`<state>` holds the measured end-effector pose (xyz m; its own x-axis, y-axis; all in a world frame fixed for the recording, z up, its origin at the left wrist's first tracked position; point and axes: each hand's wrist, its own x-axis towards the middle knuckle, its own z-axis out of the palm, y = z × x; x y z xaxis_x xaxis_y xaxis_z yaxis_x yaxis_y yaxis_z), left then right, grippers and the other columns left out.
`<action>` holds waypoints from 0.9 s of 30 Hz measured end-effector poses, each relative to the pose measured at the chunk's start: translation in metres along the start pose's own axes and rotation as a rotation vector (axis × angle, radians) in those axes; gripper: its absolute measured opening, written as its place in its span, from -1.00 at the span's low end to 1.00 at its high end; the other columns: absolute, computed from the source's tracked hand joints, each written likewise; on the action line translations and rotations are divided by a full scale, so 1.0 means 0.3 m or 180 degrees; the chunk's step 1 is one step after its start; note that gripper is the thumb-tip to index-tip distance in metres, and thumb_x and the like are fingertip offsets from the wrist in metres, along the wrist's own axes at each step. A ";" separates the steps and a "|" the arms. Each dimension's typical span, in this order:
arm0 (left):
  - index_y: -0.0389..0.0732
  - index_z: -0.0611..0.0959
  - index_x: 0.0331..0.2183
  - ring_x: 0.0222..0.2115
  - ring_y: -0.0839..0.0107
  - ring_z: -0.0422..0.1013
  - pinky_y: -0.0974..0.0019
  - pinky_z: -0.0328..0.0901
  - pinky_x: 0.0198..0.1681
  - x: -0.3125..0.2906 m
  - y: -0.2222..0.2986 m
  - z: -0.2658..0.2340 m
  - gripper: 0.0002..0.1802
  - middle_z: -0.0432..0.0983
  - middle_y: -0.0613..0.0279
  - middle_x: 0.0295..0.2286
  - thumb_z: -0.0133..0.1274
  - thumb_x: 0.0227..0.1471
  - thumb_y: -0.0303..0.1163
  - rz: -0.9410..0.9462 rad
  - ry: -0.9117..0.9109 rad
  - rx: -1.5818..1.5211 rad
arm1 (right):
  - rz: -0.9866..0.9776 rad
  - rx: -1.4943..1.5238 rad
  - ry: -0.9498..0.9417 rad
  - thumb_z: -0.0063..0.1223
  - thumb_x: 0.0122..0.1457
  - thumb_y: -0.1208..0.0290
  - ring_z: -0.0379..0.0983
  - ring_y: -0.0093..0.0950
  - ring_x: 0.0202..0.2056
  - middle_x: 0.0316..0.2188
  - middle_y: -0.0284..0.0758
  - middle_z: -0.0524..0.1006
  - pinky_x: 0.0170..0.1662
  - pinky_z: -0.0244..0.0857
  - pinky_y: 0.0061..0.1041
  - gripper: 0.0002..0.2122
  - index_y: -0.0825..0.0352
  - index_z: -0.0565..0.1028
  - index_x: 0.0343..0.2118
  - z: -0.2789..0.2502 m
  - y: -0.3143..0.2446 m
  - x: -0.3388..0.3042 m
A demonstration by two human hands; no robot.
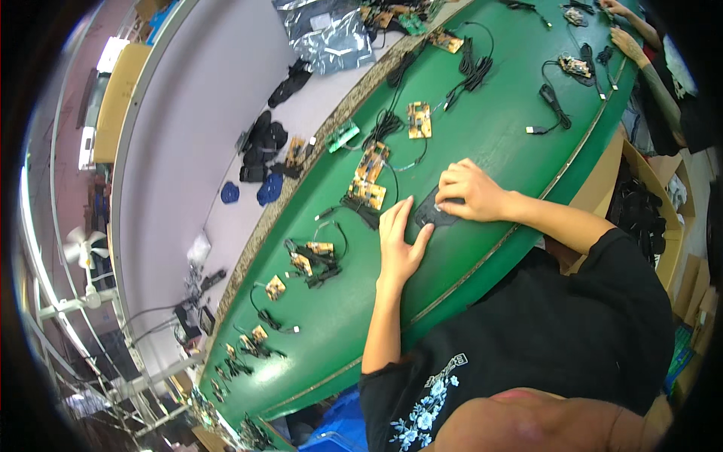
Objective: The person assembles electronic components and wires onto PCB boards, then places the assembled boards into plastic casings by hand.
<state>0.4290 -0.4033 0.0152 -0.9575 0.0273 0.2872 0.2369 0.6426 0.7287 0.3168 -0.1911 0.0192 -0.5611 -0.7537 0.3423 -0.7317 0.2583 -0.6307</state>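
Note:
A flat black plastic piece (433,216) lies on the green work surface between my two hands. Along its left edge rests my left hand (401,245), fingers stretched out and thumb spread apart, with the thumb tip touching the piece. Over its right part my right hand (474,194) is closed, the fingers curled down in a pinch. A small pale bit shows at those fingertips, too small to name. Just beyond my left hand lie tan circuit boards (369,192) with black cables (382,128) coiled beside them.
More tan boards (419,120) and cables run along the green surface (482,143). A green board (343,136) sits by the far ledge. Past it are black parts (263,143) and a silvery bag (327,38). At upper right, another person's hands (629,45) work. A cardboard box (617,181) stands right.

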 end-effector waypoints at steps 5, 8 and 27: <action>-0.33 0.56 0.04 -0.04 0.08 0.39 0.14 0.27 0.08 -0.036 -0.075 -0.060 -0.45 0.50 -0.02 -0.09 0.28 -0.02 -0.44 -0.0187 0.0329 0.0037 | 0.0062 0.0200 0.0044 0.24 0.07 0.30 0.42 -0.40 -0.22 -0.38 -0.40 0.50 0.01 0.16 -0.33 -0.84 0.25 0.60 -0.34 -0.040 0.012 0.034; -0.34 0.60 -0.03 -0.11 0.11 0.44 0.17 0.31 0.03 -0.068 -0.091 -0.074 -0.56 0.56 0.01 -0.17 0.24 0.00 -0.49 -0.0273 0.0618 0.0035 | 0.0225 0.0299 0.1388 0.21 0.09 0.35 0.50 -0.34 -0.26 -0.37 -0.30 0.56 -0.12 0.35 -0.32 -0.82 0.34 0.58 -0.31 -0.199 0.120 0.126; -0.37 0.63 -0.11 -0.17 0.15 0.46 0.19 0.35 -0.03 -0.068 -0.109 -0.043 -0.66 0.55 0.02 -0.21 0.20 0.05 -0.46 -0.0097 0.0701 0.0184 | 0.1635 0.2065 0.2228 0.15 0.11 0.35 0.51 -0.60 -0.29 -0.29 -0.33 0.64 -0.30 0.34 -0.47 -0.84 0.34 0.58 -0.34 -0.806 0.411 0.294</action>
<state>0.4430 -0.4346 -0.0066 -0.9035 -0.1566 0.3990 0.1925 0.6835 0.7041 0.0835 -0.0794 0.1400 -0.9889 -0.0815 0.1240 -0.1176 -0.0793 -0.9899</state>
